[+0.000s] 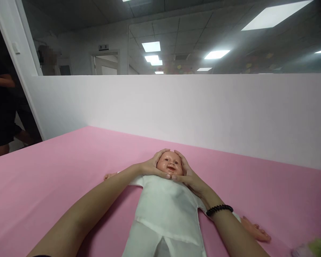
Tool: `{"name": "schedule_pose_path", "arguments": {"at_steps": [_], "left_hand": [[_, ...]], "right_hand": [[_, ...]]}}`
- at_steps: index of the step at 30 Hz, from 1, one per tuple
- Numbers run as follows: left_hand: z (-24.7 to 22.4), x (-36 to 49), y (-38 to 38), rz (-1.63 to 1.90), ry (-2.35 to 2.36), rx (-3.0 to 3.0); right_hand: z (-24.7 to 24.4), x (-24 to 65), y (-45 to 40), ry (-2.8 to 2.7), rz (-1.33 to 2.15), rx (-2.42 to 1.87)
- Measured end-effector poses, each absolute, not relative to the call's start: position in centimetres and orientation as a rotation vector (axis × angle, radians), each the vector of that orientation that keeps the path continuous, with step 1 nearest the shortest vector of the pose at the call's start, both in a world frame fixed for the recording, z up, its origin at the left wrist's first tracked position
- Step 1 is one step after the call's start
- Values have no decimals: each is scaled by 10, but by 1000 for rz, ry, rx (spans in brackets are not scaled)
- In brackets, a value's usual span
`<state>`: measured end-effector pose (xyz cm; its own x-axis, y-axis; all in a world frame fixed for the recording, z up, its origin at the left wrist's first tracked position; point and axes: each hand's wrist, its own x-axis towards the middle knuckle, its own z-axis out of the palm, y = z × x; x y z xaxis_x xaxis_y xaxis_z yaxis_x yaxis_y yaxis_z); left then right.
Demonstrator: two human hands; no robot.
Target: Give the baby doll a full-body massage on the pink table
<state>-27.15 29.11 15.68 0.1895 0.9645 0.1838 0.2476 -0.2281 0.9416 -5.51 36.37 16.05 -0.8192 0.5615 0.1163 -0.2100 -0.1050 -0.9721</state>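
Observation:
A baby doll (171, 203) in white clothes lies on its back on a pink padded surface (56, 171), its head away from me and its arms spread to both sides. Around the left side of its head curves my left hand (153, 165), with the thumb under the chin. My right hand (191, 175) cups the other side in the same way, and the two thumb tips nearly meet below the doll's mouth. Part of the doll's arms is hidden behind my forearms. A black coiled band (219, 209) circles my right wrist.
Behind the pink surface rises a white partition (189, 110) with a glass pane above it. A person in dark clothes (1, 96) stands at the far left, beyond the white post (18, 64). A blurred green and white object (319, 247) lies at the lower right corner.

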Motion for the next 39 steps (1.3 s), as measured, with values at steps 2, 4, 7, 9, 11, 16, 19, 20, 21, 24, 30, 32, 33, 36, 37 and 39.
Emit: {"name": "schedule_pose_path", "arguments": {"at_steps": [2,4,7,9,11,16,19,20,21,24,30,32,33,36,37,39], "left_hand": [[157,-272,291,1091,1176,1651],[157,-273,291,1088,1149,1651],[155,-276,294,1082,1081,1647],[152,-279,297,1095,1047,1660],[150,-280,299,1114,1021,1664],[149,-280,297,1109,1032,1615],[148,-277,296,1120,1038,1586],[148,-276,297,1136,1043,1595],[147,-275,297,1154,1054,1611],[147,-274,298,1178,1084,1668],[151,-275,296,1122,1023,1672],[151,-276,297,1130,1000,1675],[151,-276,298,1137,989,1675],[152,-276,298,1134,951,1682],[152,-276,298,1124,948,1684],[152,-275,297,1105,957,1675]], "right_hand": [[160,-56,364,-1668,1958,-406],[160,-55,364,-1665,1960,-412],[161,-54,364,-1635,2013,-394],[162,-52,364,-1602,2058,-376],[164,-51,363,-1574,2080,-361],[167,-50,361,-1590,2070,-366],[165,-51,362,-1621,2038,-370],[164,-52,363,-1635,2025,-373],[163,-52,364,-1649,2011,-378],[160,-54,367,-1684,1962,-408],[163,-51,365,-1627,2051,-364],[163,-51,366,-1584,2081,-333],[162,-51,367,-1566,2093,-320],[160,-51,370,-1552,2111,-288],[159,-51,370,-1558,2109,-281],[159,-51,370,-1575,2095,-281]]}}
